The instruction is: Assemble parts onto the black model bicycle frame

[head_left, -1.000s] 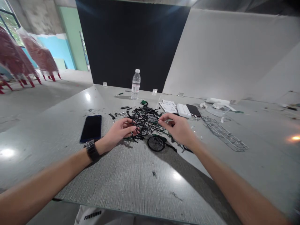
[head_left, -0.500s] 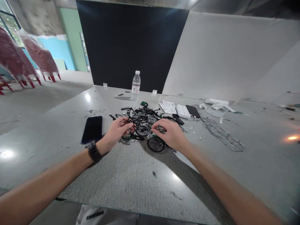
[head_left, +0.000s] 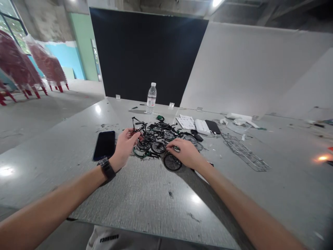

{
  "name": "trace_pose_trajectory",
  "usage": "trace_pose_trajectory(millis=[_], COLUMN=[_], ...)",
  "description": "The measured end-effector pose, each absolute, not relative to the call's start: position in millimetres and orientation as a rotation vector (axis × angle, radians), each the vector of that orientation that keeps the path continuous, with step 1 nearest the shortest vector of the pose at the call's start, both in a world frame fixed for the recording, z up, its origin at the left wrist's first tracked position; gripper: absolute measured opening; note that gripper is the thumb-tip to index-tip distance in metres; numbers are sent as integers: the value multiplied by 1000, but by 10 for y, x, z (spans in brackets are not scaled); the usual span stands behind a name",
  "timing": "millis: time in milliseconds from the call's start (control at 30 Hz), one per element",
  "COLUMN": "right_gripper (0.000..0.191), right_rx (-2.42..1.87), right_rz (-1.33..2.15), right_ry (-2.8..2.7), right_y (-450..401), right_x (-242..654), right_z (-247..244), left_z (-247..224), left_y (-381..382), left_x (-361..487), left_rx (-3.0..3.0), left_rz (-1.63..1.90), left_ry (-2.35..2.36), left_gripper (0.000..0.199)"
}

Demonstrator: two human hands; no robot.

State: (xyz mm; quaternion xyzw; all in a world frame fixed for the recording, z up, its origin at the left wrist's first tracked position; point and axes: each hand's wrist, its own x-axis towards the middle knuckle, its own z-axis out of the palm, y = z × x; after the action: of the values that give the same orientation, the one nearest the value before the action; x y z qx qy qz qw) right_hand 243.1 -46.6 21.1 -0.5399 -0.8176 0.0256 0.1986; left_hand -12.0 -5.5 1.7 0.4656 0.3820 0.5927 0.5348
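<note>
My left hand is closed on a black miniature bicycle frame, held tilted above the left side of a pile of small bicycle parts. My right hand hovers over the right front of the pile, thumb and fingertips pinched together. What it holds, if anything, is too small to make out. A small spoked wheel lies just left of its fingertips. Another black-tyred wheel is below that hand, partly covered by it.
A dark phone lies left of my left hand. Behind the pile stands a water bottle. Printed sheets, a white power bank and a grey wire-like parts frame are to the right.
My left hand has drawn slightly left, and the bicycle frame in it has shifted left and turned. My right hand stays pinched near the wheels. The view has tilted up a little.
</note>
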Motion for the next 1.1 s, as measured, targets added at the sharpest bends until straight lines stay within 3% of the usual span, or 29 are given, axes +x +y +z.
trace_pose_trajectory(millis=[333, 533, 867, 1100], right_gripper=[29, 14, 15, 34], right_rx=[-1629, -1634, -1587, -1489], right_rz=[-99, -79, 46, 224], right_ry=[-2458, -2494, -2256, -2185], right_y=[356, 689, 555, -20], right_x=[2014, 1821, 2067, 2355], right_z=[418, 347, 423, 446], left_z=[61, 70, 35, 31], left_y=[-47, -52, -57, -94], left_x=[-111, -107, -82, -52], left_rx=[1088, 1116, 1126, 1174], left_rz=[1428, 1404, 1321, 1237], left_ry=[881, 897, 862, 896], left_gripper=[31, 30, 33, 32])
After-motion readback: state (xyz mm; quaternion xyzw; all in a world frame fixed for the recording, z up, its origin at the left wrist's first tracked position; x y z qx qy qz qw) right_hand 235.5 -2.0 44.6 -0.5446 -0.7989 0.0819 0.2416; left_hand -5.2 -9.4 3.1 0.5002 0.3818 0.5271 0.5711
